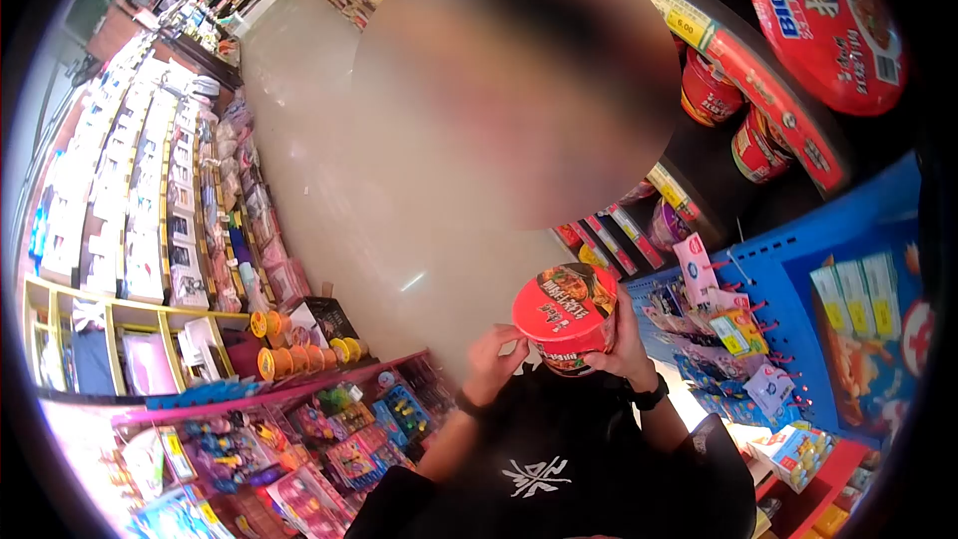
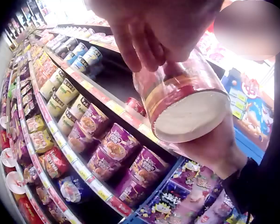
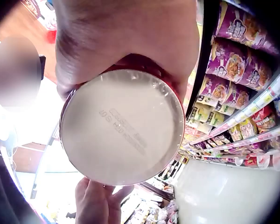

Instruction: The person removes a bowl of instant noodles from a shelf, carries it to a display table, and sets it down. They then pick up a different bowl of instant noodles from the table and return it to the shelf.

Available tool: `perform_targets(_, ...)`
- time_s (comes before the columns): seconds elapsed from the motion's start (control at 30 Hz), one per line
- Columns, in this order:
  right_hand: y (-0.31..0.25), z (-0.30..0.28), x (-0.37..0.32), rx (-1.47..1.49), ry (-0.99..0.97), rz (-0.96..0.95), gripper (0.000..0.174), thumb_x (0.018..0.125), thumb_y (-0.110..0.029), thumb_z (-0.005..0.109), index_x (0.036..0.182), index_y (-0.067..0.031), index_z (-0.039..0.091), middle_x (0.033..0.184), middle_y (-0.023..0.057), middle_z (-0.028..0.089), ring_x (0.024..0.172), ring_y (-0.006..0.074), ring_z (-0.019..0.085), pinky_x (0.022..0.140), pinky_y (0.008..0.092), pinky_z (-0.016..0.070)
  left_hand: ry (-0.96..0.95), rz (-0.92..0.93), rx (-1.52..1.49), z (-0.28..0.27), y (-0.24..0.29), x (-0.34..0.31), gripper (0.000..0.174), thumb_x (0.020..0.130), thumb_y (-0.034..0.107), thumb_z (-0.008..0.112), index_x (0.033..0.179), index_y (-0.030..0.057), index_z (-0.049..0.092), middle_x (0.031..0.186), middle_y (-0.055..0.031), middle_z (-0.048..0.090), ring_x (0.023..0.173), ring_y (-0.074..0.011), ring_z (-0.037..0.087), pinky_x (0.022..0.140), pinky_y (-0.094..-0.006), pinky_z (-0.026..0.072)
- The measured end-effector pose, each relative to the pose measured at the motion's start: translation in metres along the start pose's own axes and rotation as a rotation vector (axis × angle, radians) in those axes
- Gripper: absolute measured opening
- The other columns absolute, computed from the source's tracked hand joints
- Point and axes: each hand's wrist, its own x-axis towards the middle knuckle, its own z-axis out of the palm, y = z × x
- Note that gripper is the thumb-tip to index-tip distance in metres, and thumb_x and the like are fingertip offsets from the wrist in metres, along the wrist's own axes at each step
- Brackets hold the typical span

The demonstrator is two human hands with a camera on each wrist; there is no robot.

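Note:
A red instant noodle cup (image 1: 566, 317) with a printed lid is held up in front of the chest. My right hand (image 1: 631, 344) grips it round the side, with a black band on the wrist. At the opposite edge, the bent fingers and thumb of my left hand (image 1: 492, 363) pinch close at the rim. The left wrist view shows the left hand (image 2: 161, 30) at the cup's side, where glossy clear film catches the light. Seen from below, the pale cup base (image 3: 123, 128) carries faint stamped print, with the right hand (image 3: 126, 37) behind it.
Shelves of purple noodle cups (image 2: 114, 142) and bagged noodles line one side. Larger red noodle bowls (image 1: 828, 20) stand at upper right. A blue pegboard (image 1: 798, 240) holds hanging packets. Toy packs (image 1: 349, 459) fill a rack at lower left. Pale aisle floor (image 1: 339, 140) runs between.

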Motion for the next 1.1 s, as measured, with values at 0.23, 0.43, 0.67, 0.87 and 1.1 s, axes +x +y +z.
perform_targets(0.23,0.023,-0.018,0.083,0.138,0.111,-0.003,0.108,0.061,-0.048,0.082,0.136,0.0037,0.024,0.126,0.0179,0.038,0.121,0.0287,0.039,0.103,0.0403,0.0295,-0.082,0.071,-0.050,0.018,-0.034,0.111,0.023,0.063,-0.001,0.075,0.080,0.0020,0.060,0.074,-0.0109,0.065,0.065,-0.0211,0.064,0.060,-0.0271,0.0506)
perform_targets(0.43,0.026,-0.036,0.118,0.088,0.223,-0.020,0.112,0.060,-0.046,0.083,0.138,0.0046,0.021,0.134,0.0208,0.034,0.125,0.0312,0.036,0.106,0.0425,0.0267,-0.171,0.014,-0.096,0.041,-0.055,0.166,0.024,0.069,0.000,0.075,0.086,0.0019,0.058,0.082,-0.0095,0.063,0.072,-0.0176,0.062,0.065,-0.0257,0.0478)
perform_targets(0.67,0.013,-0.054,0.144,-0.311,0.287,-0.104,0.119,0.057,-0.043,0.086,0.140,0.0066,0.016,0.140,0.0246,0.028,0.130,0.0377,0.030,0.107,0.0450,0.0247,-0.525,-0.454,-0.649,0.064,-0.061,0.223,0.048,0.080,0.008,0.067,0.124,0.0003,0.047,0.126,-0.0135,0.051,0.112,-0.0227,0.052,0.093,-0.0335,0.0426)
perform_targets(0.87,-0.019,-0.055,0.180,-0.606,0.363,-0.006,0.121,0.056,-0.040,0.087,0.143,0.0008,0.013,0.142,0.0276,0.022,0.132,0.0437,0.025,0.108,0.0489,0.0237,-1.070,-0.423,-0.640,0.066,-0.074,0.291,0.059,0.076,0.008,0.068,0.129,0.0002,0.044,0.129,-0.0131,0.050,0.120,-0.0232,0.047,0.101,-0.0360,0.0364)
perform_targets(1.1,-0.045,-0.051,0.231,-0.571,0.592,0.074,0.113,0.065,-0.031,0.083,0.143,0.0025,0.008,0.144,0.0274,0.020,0.133,0.0431,0.023,0.108,0.0467,0.0241,-1.341,0.030,-0.612,0.098,-0.068,0.415,0.059,0.068,0.009,0.078,0.121,0.0015,0.053,0.118,-0.0109,0.059,0.110,-0.0194,0.055,0.094,-0.0348,0.0435)
